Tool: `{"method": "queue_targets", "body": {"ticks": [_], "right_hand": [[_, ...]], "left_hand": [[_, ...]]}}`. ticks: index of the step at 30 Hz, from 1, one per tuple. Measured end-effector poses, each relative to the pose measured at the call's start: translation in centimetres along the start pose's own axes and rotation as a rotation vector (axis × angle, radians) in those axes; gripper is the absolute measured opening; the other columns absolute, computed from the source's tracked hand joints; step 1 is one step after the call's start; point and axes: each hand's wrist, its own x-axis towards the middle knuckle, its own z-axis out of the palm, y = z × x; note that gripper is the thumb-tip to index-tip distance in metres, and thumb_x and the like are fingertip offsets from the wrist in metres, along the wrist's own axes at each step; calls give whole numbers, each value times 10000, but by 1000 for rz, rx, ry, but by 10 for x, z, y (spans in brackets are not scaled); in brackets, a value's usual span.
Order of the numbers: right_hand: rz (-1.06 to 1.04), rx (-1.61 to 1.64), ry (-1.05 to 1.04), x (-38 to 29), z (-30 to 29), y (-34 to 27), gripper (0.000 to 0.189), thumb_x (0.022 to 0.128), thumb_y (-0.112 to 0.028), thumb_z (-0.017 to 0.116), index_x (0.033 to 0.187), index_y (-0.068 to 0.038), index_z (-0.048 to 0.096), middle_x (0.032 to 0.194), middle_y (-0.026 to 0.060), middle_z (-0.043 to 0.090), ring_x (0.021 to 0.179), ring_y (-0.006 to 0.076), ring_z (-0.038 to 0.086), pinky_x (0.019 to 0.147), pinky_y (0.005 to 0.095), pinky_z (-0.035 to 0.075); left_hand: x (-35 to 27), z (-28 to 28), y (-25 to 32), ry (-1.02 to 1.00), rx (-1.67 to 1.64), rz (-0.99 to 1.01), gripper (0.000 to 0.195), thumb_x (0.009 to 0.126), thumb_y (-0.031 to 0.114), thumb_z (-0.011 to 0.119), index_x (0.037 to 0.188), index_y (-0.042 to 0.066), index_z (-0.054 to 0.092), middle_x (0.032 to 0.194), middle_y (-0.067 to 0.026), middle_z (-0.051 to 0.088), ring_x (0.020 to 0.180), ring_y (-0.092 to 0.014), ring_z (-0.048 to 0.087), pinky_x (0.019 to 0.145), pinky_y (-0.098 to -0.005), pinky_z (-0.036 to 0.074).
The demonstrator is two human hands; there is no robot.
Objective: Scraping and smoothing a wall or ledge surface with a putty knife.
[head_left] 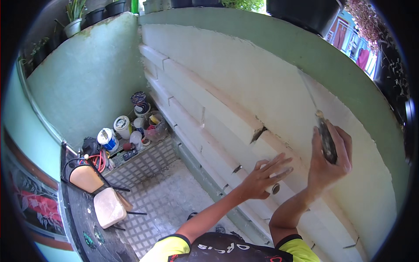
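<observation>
My right hand (330, 160) grips the dark handle of a scraper-like hand tool (328, 144). Its thin blade, seen nearly edge-on, points up and away along the whitish wall panel (229, 49), and its tip lies by the border with the green paint. Lower and to the left, my left hand (262, 180) is in front of the stepped white wall ledges (222, 111), fingers spread. A pale cylindrical object (275, 189) with a dark round end is held between its thumb and palm; the rest of it is hidden. Dark gaps (258, 134) break the ledges near this hand.
Potted plants (72, 28) and a large black pot (302, 14) stand on the wall top. Paint buckets (108, 139), a clear tub (155, 126) and red hose (98, 162) crowd the far corner. A worn chair (109, 206) is at left on the tiled floor (154, 193).
</observation>
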Motion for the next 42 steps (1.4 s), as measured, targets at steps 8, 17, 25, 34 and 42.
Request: {"method": "queue_targets", "body": {"ticks": [8, 17, 25, 34, 42], "right_hand": [[0, 202, 47, 12, 78, -11, 283, 689, 64, 781, 952, -31, 733, 885, 78, 681, 759, 159, 659, 657, 281, 539], [32, 175, 75, 12, 122, -46, 206, 716, 9, 781, 911, -6, 718, 883, 87, 706, 757, 148, 672, 701, 249, 529], [-120, 27, 56, 12, 183, -65, 226, 726, -5, 790, 944, -18, 728, 946, 104, 720, 811, 162, 686, 733, 267, 540], [-169, 13, 92, 5, 210, -70, 243, 719, 27, 788, 954, -3, 737, 966, 100, 726, 869, 176, 696, 812, 277, 539], [-93, 119, 135, 3, 232, -68, 268, 670, 90, 788, 925, 31, 731, 933, 142, 724, 832, 218, 699, 764, 279, 556]], "left_hand": [[-129, -52, -1, 84, 2, -372, 701, 596, -20, 609, 1282, 125, 607, 1423, -119, 494, 1278, -309, 508, 1032, -408, 432], [-274, -114, -8, 199, -37, -869, 629, 647, -49, 604, 1257, 105, 616, 1259, -144, 612, 1149, -315, 592, 965, -353, 476], [-308, -191, -36, 226, -159, -908, 538, 671, -30, 591, 1199, 64, 641, 1191, -154, 648, 1064, -287, 640, 890, -344, 508], [-292, -241, -89, 215, -225, -829, 483, 678, -37, 581, 1154, 17, 640, 1170, -142, 662, 1062, -266, 639, 864, -342, 518], [-255, -230, -135, 241, -305, -827, 513, 667, -31, 597, 1176, 20, 630, 1162, -138, 665, 1038, -261, 637, 873, -340, 515]]}}
